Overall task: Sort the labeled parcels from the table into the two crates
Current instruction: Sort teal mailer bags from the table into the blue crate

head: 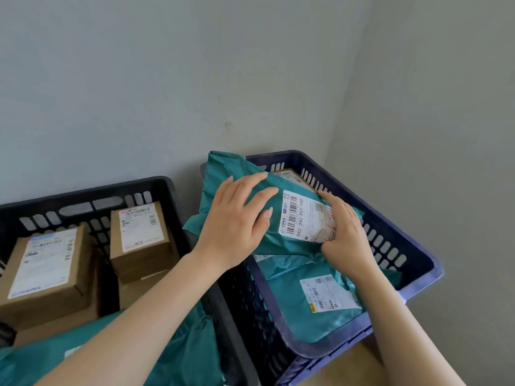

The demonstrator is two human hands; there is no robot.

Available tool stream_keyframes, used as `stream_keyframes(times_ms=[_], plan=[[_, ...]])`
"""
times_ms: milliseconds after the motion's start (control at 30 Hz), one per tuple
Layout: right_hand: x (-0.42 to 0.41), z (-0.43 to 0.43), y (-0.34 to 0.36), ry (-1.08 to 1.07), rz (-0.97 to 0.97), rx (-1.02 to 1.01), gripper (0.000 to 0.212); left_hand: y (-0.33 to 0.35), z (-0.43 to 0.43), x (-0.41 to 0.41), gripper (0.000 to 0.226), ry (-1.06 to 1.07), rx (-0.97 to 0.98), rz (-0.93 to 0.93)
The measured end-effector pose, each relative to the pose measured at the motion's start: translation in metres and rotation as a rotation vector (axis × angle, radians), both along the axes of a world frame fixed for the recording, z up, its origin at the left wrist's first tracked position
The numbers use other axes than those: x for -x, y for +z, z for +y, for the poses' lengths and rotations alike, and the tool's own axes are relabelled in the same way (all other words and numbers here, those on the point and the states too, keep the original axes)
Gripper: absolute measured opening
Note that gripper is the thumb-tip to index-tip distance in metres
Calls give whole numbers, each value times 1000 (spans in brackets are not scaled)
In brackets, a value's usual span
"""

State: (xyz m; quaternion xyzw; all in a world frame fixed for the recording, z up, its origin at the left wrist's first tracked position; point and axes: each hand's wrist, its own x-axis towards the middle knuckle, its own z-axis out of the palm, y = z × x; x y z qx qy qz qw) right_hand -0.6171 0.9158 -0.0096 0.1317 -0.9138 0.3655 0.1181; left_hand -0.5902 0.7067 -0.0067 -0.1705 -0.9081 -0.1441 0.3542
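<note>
Crates stand side by side against the grey wall (167, 79), and we look down on both. At nine o'clock the black crate (83, 195) holds a large box (47, 268) and, at its three o'clock, a small box (142, 238), both labeled on top. Green bags (189, 346) lie at six o'clock of them. Our left hand (237, 218) rests flat on the green parcel (220, 174), fingers straight and spread over its wrapping. We hold that parcel tilted above the blue crate (418, 254), its far corner pointing to twelve o'clock and its white label (303, 215) facing up. Our right hand (345, 232) grips the parcel's edge at three o'clock, fingers curled over the label's end. Under it, at six o'clock, a second parcel (295, 310) lies inside the blue crate, label up. At twelve o'clock inside that crate a brown box corner (289, 174) shows. A strip of table (348, 366) shows at five o'clock.
</note>
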Motion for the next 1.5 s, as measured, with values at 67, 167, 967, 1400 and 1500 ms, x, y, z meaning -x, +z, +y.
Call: stream_keyframes(times_ms=[67, 167, 967, 1400, 1500], plan=[[14, 23, 1, 53, -38, -32, 88, -2, 20, 11, 36, 35, -16, -5], [23, 36, 2, 109, -96, -66, 88, -6, 28, 19, 39, 74, -27, -36], [97, 119, -35, 686, -534, -601, 106, -55, 126, 37, 48, 414, -80, -1066], [92, 105, -46, 773, -430, -798, 110, -49, 128, 32, 53, 532, 256, -913], [92, 106, -32, 766, -500, -625, 97, -36, 120, 28, 58, 554, 245, -1068]])
